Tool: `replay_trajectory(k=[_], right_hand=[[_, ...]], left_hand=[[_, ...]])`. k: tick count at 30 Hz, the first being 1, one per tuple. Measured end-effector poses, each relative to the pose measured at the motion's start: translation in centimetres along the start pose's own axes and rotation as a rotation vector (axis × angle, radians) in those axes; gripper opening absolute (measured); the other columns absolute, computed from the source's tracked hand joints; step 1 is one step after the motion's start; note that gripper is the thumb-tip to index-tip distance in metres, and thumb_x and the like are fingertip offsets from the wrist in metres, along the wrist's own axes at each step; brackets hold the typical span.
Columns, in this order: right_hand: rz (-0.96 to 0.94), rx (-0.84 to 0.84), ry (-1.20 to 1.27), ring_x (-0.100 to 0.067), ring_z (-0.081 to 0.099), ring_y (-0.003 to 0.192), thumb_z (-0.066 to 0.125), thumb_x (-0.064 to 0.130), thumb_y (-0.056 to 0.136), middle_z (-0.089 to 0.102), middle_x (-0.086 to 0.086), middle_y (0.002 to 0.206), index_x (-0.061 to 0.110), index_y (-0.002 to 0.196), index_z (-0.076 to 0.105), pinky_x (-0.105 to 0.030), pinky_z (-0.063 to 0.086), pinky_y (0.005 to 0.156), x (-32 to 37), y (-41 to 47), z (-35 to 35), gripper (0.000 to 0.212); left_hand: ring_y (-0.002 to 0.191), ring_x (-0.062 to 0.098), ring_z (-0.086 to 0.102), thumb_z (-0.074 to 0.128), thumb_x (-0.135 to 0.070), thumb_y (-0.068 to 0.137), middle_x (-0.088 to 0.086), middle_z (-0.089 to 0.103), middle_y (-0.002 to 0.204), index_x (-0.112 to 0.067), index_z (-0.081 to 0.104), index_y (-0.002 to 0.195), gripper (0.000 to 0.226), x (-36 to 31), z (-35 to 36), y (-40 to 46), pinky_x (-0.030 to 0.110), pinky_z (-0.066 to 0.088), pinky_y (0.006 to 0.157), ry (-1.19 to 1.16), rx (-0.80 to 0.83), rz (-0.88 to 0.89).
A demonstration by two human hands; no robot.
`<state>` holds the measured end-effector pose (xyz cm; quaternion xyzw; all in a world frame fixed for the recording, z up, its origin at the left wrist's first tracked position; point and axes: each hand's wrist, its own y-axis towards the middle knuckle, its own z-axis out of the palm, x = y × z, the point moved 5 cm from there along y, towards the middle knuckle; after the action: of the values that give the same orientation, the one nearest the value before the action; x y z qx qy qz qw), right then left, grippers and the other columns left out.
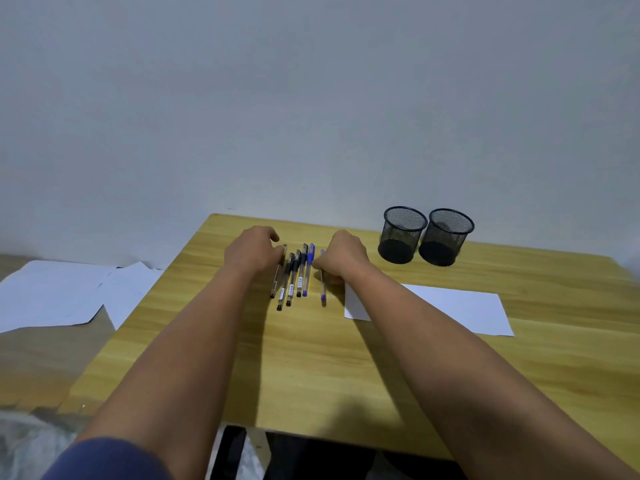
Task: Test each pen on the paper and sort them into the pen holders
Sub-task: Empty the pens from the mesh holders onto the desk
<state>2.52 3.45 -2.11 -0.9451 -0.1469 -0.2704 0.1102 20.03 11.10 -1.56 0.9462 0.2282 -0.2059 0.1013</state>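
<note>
Here the right hand (341, 256), its grip curled round a lone blue pen (322, 285) whose long axis runs toward the person, lies nearer the paper (460, 306) on the worktop (311, 358) than the left hand (251, 252), which touches the pen row (292, 275) with fingers bent

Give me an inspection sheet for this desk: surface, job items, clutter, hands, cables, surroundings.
Surface: wooden table, light grain, set against a pale wall.
Job's things: row of pens lying side by side, black and blue; one blue pen apart to their right; white paper flat on the table; two black mesh pen holders upright, side by side at the back, no pens seen inside.
Clutter: nothing seen on the table.
Hands: left hand rests at the left edge of the pen row; right hand curls over the separate blue pen.
Cables: nothing seen.
Surroundings: loose white sheets lying left of the table.
</note>
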Motion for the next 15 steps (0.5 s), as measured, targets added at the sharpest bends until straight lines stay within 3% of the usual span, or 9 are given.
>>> replay_trajectory(k=[2, 4, 6, 10, 12, 15], right_hand=[[0.016, -0.028, 0.048, -0.027, 0.070, 0.080, 0.083, 0.020, 0.082, 0.068, -0.006, 0.081, 0.012, 0.075, 0.059, -0.030, 0.050, 0.055, -0.3, -0.6, -1.3, 0.026], [0.024, -0.026, 0.075, -0.029, 0.078, 0.082, 0.081, 0.016, 0.081, 0.077, -0.011, 0.087, 0.007, 0.080, 0.068, -0.037, 0.064, 0.066, -0.6, -1.4, -2.2, 0.016], [0.028, 0.019, 0.070, -0.031, 0.078, 0.076, 0.083, 0.017, 0.082, 0.077, -0.012, 0.083, 0.006, 0.079, 0.068, -0.044, 0.068, 0.075, -0.8, -2.4, -2.0, 0.019], [-0.002, 0.089, -0.056, -0.028, 0.065, 0.076, 0.091, 0.027, 0.075, 0.063, -0.004, 0.075, 0.014, 0.075, 0.056, -0.034, 0.052, 0.057, -0.8, -4.8, -0.4, 0.037], [-0.014, 0.103, -0.087, -0.027, 0.063, 0.079, 0.090, 0.023, 0.074, 0.061, -0.003, 0.078, 0.015, 0.076, 0.054, -0.030, 0.043, 0.053, -0.9, -5.5, 0.6, 0.037], [-0.012, 0.098, -0.087, -0.027, 0.065, 0.078, 0.086, 0.011, 0.073, 0.063, -0.003, 0.077, 0.015, 0.071, 0.053, -0.027, 0.041, 0.050, -0.9, -5.7, 1.6, 0.033]], left_hand=[[0.113, 0.023, 0.063, 0.063, -0.040, 0.093, 0.001, 0.067, 0.126, -0.023, 0.066, 0.125, 0.037, -0.3, -0.8, -0.4, 0.042, 0.055, 0.090, -0.011, -0.012, 0.014], [0.112, 0.022, 0.063, 0.064, -0.039, 0.093, 0.000, 0.067, 0.124, -0.023, 0.066, 0.125, 0.036, -1.0, -1.2, -1.0, 0.042, 0.055, 0.090, -0.017, -0.013, 0.027], [0.110, 0.022, 0.063, 0.062, -0.037, 0.093, -0.001, 0.067, 0.123, -0.025, 0.066, 0.124, 0.033, -2.0, -1.2, -1.8, 0.041, 0.055, 0.089, 0.002, -0.002, 0.045], [0.108, 0.022, 0.064, 0.059, -0.034, 0.092, -0.002, 0.068, 0.122, -0.027, 0.066, 0.120, 0.030, -3.1, -0.9, -3.1, 0.037, 0.054, 0.084, 0.052, 0.032, 0.070], [0.107, 0.022, 0.064, 0.059, -0.034, 0.092, -0.002, 0.068, 0.122, -0.027, 0.067, 0.119, 0.029, -3.1, -0.8, -3.4, 0.039, 0.055, 0.085, 0.067, 0.050, 0.066], [0.107, 0.022, 0.064, 0.059, -0.033, 0.093, -0.001, 0.069, 0.121, -0.027, 0.068, 0.118, 0.028, -3.1, -0.8, -3.9, 0.040, 0.056, 0.085, 0.070, 0.050, 0.065]])
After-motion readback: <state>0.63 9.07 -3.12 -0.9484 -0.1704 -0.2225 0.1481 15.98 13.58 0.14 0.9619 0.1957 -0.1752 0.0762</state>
